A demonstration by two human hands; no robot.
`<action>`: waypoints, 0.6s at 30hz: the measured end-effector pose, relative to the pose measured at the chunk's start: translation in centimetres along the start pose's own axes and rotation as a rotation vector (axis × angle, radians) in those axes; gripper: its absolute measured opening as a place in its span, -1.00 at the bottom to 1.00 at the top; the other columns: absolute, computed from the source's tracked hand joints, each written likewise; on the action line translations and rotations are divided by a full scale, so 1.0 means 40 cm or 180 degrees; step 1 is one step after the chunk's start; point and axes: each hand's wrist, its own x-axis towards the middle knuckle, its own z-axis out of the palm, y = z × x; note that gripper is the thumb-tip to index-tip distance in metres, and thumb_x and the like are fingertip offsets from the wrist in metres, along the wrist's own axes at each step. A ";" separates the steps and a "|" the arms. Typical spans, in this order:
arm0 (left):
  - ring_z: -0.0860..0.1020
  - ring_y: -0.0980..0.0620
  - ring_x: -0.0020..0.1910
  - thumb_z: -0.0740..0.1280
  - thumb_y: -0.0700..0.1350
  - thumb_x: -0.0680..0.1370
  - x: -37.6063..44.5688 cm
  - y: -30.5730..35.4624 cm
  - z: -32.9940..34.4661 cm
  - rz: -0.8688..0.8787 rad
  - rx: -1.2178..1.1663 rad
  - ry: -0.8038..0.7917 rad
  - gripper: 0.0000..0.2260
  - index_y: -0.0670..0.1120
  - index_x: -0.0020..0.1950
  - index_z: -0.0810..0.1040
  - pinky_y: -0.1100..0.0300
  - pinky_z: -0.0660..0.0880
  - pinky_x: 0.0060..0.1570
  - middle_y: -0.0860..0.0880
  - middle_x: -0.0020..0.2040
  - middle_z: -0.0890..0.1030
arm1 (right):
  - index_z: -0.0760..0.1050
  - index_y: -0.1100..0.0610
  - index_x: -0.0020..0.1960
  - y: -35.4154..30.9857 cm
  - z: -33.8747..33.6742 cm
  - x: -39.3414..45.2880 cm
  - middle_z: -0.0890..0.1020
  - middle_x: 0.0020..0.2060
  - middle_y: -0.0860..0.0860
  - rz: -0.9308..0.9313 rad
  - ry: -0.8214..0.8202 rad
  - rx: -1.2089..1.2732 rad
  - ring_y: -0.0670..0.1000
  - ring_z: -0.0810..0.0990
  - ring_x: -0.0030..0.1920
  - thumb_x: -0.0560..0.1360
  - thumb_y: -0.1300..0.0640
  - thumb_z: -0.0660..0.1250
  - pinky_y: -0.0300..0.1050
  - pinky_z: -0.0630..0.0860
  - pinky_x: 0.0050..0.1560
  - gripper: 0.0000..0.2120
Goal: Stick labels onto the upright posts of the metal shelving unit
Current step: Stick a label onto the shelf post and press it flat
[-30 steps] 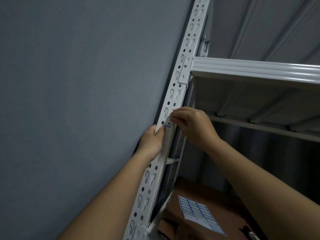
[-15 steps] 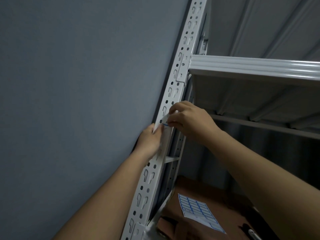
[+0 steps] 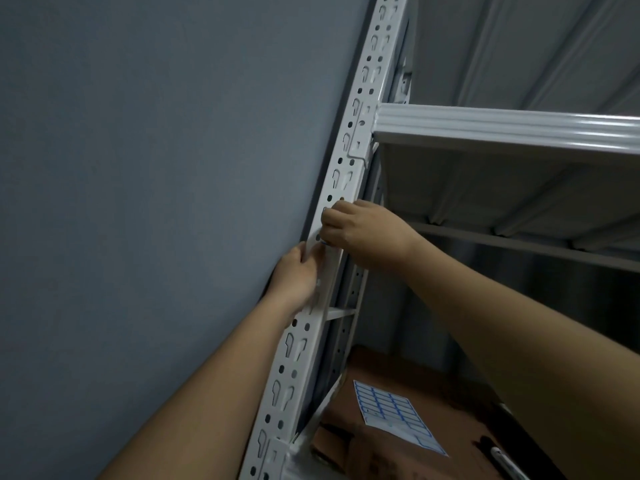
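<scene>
1. Against the grey wall point(image 3: 138, 168), white slotted post point(image 3: 363, 109) leans; label point(image 3: 323, 242) sits on its face mid-height.
2. Left hand point(image 3: 298, 275) grips the post's edge, thumb by the label.
3. Right hand point(image 3: 360, 230), fingers curled, pinches the label's top.
4. Label sheet point(image 3: 391, 415) lies on the lower shelf point(image 3: 450, 403), near right.

— What does the person wear on the arms?

— Nothing that shows — both forearms are bare from the frame's edge up to the wrists.

— And the hands?

— The left hand point(image 3: 294, 275) and the right hand point(image 3: 363, 233) are bare too: no gloves, rings or watch.
</scene>
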 end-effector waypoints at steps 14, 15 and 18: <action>0.51 0.13 -0.17 0.12 0.05 0.64 0.007 -0.011 -0.001 0.0108 0.0061 -0.0007 -0.73 -0.02 0.21 0.50 0.27 0.42 -0.20 0.02 -0.09 0.57 | 0.58 0.23 -0.04 -0.025 0.024 -0.013 0.59 -0.06 0.13 0.0721 0.0261 0.0434 0.15 0.55 -0.07 0.29 0.40 0.41 -0.03 0.52 -0.18 -0.74; 0.51 0.13 -0.16 0.12 0.05 0.64 0.007 -0.012 -0.001 0.0109 0.0074 -0.0014 -0.75 0.00 0.17 0.50 0.26 0.42 -0.19 0.02 -0.08 0.57 | 0.58 0.22 -0.04 -0.021 0.020 -0.013 0.59 -0.05 0.13 0.0833 0.0255 0.0645 0.15 0.55 -0.04 0.35 0.39 0.40 -0.07 0.48 -0.22 -0.80; 0.48 0.12 -0.20 0.11 0.06 0.64 0.007 -0.013 -0.002 0.0118 0.0088 -0.0002 -0.81 0.05 0.06 0.48 0.25 0.41 -0.23 0.01 -0.12 0.55 | 0.63 0.20 -0.04 -0.007 0.012 -0.019 0.61 -0.01 0.09 0.0962 0.0289 0.0932 0.13 0.58 0.02 0.46 0.33 0.38 -0.16 0.37 -0.25 -0.89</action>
